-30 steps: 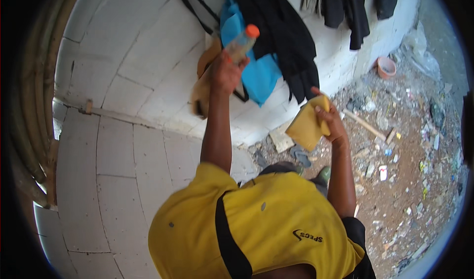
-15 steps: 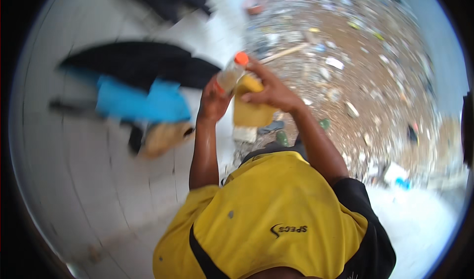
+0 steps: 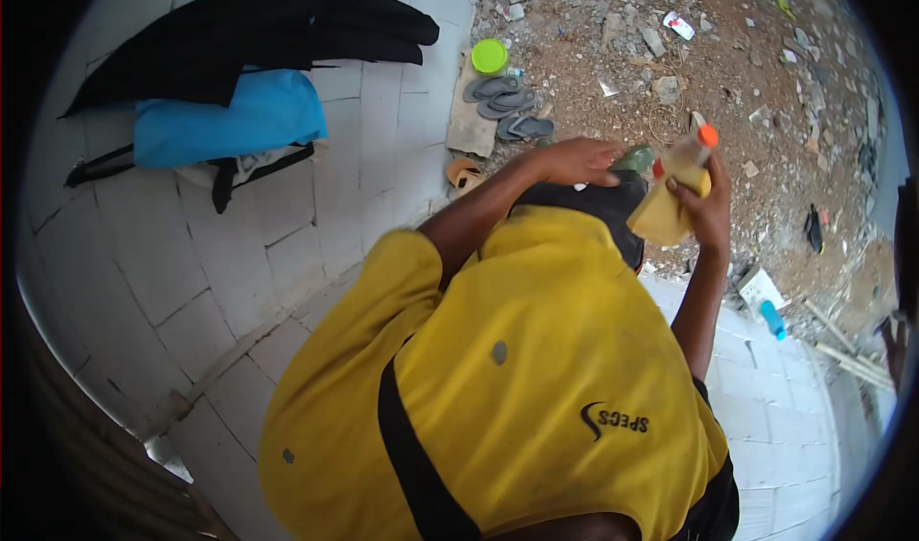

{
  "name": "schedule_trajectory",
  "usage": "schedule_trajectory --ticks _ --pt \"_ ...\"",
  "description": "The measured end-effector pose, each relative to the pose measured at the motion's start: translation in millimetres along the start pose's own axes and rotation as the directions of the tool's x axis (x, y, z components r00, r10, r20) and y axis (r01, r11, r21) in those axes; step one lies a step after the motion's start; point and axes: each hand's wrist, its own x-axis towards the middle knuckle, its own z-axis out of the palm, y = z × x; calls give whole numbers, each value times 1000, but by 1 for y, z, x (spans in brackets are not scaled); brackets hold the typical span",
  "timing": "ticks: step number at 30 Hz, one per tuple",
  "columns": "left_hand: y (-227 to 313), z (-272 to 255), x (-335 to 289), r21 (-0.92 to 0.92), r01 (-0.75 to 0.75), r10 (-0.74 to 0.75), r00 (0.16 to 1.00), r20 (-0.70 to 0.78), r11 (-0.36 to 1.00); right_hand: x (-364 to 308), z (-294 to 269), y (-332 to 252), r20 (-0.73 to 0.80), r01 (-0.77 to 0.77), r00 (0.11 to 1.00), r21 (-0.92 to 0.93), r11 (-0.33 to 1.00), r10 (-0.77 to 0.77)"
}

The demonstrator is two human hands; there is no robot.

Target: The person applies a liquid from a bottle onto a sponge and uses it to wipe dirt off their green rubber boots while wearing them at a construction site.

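Note:
My right hand (image 3: pixel 710 214) is closed around a clear plastic bottle (image 3: pixel 683 154) with an orange cap, together with a yellow block-like thing (image 3: pixel 659 219). The two overlap in the grip, and I cannot make out whether the yellow thing is a sponge or a small container. A bit of red shows beside the bottle. Over my dark trousers (image 3: pixel 613 196), my left hand (image 3: pixel 582 163) is empty, its fingers stretched toward the right. Just beyond it is a green shoe (image 3: pixel 636 160).
Left, a black cloth (image 3: pixel 258 38) and a blue bag (image 3: pixel 230 124) lie on the pale block surface (image 3: pixel 153 254). Grey sandals (image 3: pixel 503 99) and a green-lidded tub (image 3: pixel 489 56) are ahead. Littered dirt ground (image 3: pixel 593 53) spreads right, with a blue bottle (image 3: pixel 773 320) by a block wall.
Both hands were together around the bottle and yellow thing; now my left hand has let go and lies over my lap. My right hand has carried both to the right. The view has turned.

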Motion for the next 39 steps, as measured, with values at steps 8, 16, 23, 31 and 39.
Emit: schedule_trajectory --ticks 8,16,23,31,39 --pt "-410 79 -233 22 844 -721 471 -508 535 27 56 109 -25 -240 970 92 966 243" --pt "-537 159 -216 -232 963 -981 104 -161 140 89 92 208 -13 -395 916 144 907 401" --pt "-711 116 -124 -325 926 -925 61 -375 193 122 146 302 43 -419 908 53 906 418" --pt "-918 68 -46 -322 906 -883 106 -457 276 116 153 375 -65 -333 943 -255 908 328" --pt "-947 116 0 -410 873 -933 123 -338 264 159 172 360 -19 -361 932 11 933 361"
